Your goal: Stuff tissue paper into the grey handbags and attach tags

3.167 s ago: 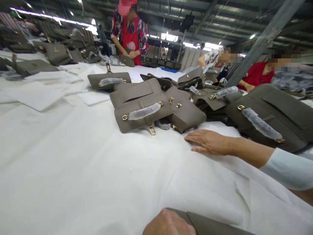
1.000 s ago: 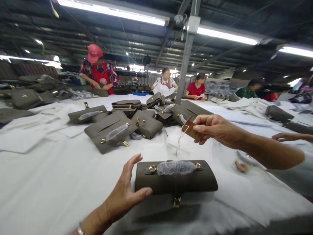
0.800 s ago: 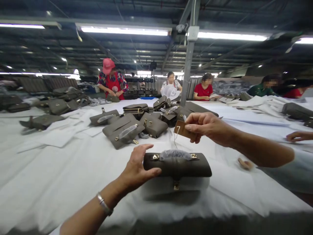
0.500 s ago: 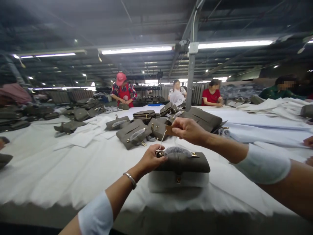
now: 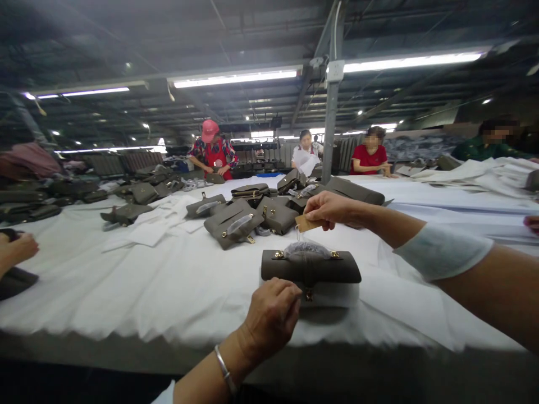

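Observation:
A dark olive handbag [image 5: 315, 272] lies on the white-covered table in front of me. Clear plastic wraps its top handle [image 5: 305, 249], and gold fittings sit at the handle ends and on the front clasp. My right hand [image 5: 330, 209] pinches a brown hang tag [image 5: 307, 224] above the bag. A thin white string [image 5: 298, 235] runs down from the tag towards the handle. Closer to me, my left hand [image 5: 273, 311] is closed with curled fingers before the bag's left front. Whatever it may hold is hidden behind its fingers.
Several similar handbags [image 5: 233, 224] are heaped beyond mine, with more piled at the far left. White sheets [image 5: 151, 230] lie left of centre. Another person's hand [image 5: 21, 247] holds a dark item at the left edge. Co-workers [image 5: 214, 154] stand across the table; a post [image 5: 331, 123] rises behind the heap.
My left hand has left the bag's handle end and come down in front of the bag. My right hand has shifted slightly right with the tag. A neighbour's hand has entered at left.

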